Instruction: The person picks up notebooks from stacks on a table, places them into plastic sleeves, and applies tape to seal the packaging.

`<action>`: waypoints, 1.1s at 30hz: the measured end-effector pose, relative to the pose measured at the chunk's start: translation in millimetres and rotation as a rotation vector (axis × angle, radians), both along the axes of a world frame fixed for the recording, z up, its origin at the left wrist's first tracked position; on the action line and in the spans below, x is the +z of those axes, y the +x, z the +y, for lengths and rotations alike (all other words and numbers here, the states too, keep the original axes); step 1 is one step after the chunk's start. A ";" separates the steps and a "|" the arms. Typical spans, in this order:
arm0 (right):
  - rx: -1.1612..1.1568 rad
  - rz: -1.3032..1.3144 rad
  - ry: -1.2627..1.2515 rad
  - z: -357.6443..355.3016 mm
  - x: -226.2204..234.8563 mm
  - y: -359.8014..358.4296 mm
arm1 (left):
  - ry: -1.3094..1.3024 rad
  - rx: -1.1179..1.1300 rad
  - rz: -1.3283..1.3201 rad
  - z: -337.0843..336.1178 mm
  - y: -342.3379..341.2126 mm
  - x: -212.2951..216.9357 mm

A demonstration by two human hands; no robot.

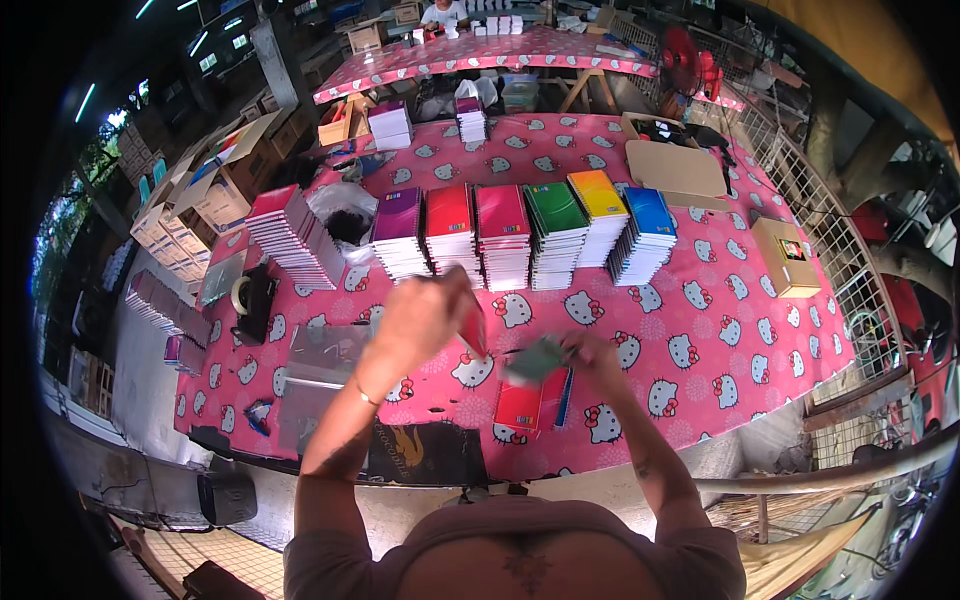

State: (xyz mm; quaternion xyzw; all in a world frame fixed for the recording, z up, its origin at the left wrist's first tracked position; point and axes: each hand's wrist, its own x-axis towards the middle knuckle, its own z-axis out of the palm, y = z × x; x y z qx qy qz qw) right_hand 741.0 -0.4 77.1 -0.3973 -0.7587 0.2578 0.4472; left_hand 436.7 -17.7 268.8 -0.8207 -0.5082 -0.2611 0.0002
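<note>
My left hand [425, 315] is closed on a red notebook [473, 328], held tilted in front of the stacks. Lower and to the right, my right hand [597, 362] grips a green notebook [537, 361], smeared by motion. Beneath it a red notebook [517, 408] lies on the table, with a blue notebook [564, 398] partly showing beside it. A row of spiral notebook stacks stands beyond my hands: purple [398, 222], red [449, 218], pink [503, 212], green [557, 210], yellow [598, 198] and blue [650, 215].
A pink patterned cloth covers the table [690, 390]. At left stand a tall leaning notebook stack [290, 235], a tape dispenser [255, 305] and clear plastic sheets [325, 375]. A cardboard box [785, 258] sits at right by a wire fence. Another person [445, 14] is at the far table.
</note>
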 end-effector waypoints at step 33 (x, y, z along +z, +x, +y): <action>-0.278 0.868 -1.081 -95.1 -38.6 -27.1 | -0.389 -0.619 0.540 -2.3 94.8 -134.0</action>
